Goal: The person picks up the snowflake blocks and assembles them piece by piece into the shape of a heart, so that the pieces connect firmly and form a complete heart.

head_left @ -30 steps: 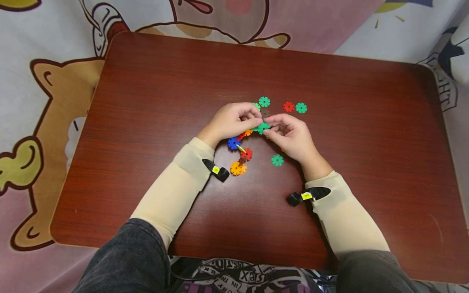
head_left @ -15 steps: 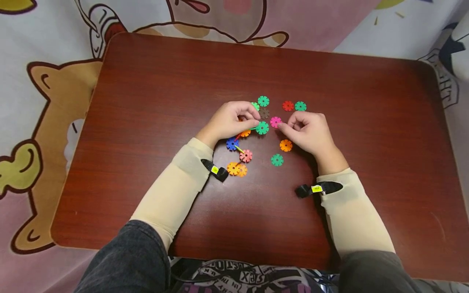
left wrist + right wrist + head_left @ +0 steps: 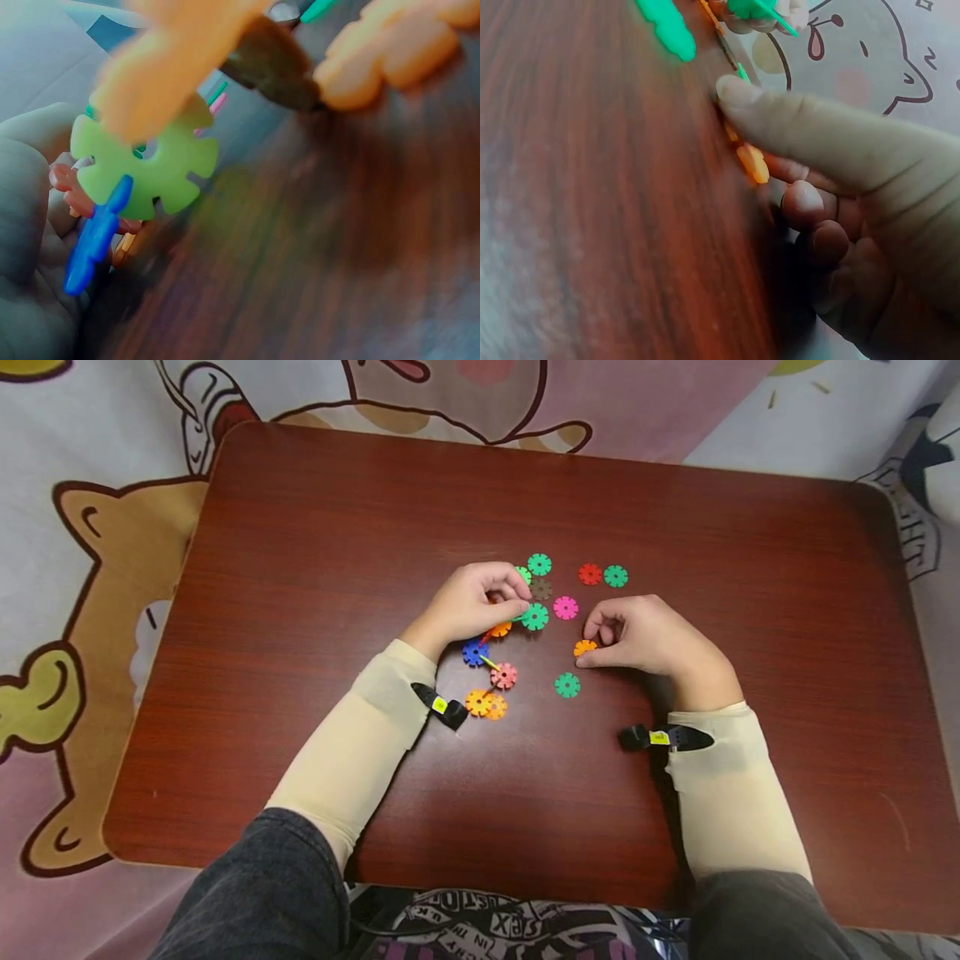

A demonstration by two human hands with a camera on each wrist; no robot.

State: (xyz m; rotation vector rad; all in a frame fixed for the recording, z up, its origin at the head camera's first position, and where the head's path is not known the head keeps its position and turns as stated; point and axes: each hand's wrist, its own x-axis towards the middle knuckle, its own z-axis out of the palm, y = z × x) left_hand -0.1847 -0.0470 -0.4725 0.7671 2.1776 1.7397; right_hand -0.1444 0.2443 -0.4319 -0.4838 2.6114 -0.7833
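My left hand [image 3: 474,608] grips a chain of interlocking notched plastic discs by its upper end. A green disc [image 3: 535,617] sticks out at the fingertips. Below the hand hang a blue disc [image 3: 475,652], a pinkish-red disc [image 3: 504,675] and an orange end disc [image 3: 478,702]. In the left wrist view a yellow-green disc [image 3: 146,169] joins the blue one, near the palm. My right hand [image 3: 637,633] pinches a loose orange disc [image 3: 585,647] at the table, thumb over its near edge. In the right wrist view the thumb hides part of this orange disc [image 3: 753,163].
Around the hands lie loose discs: a pink one [image 3: 566,607], a red one [image 3: 590,574] and several green ones, including a near green disc [image 3: 567,685]. A brown disc [image 3: 541,588] lies beyond the left fingertips. The brown tabletop [image 3: 337,527] extends on all sides.
My right hand has left the green disc by the left hand, passed the pink disc, now uncovered, and come right and nearer to the orange disc. The left hand stays with the chain.
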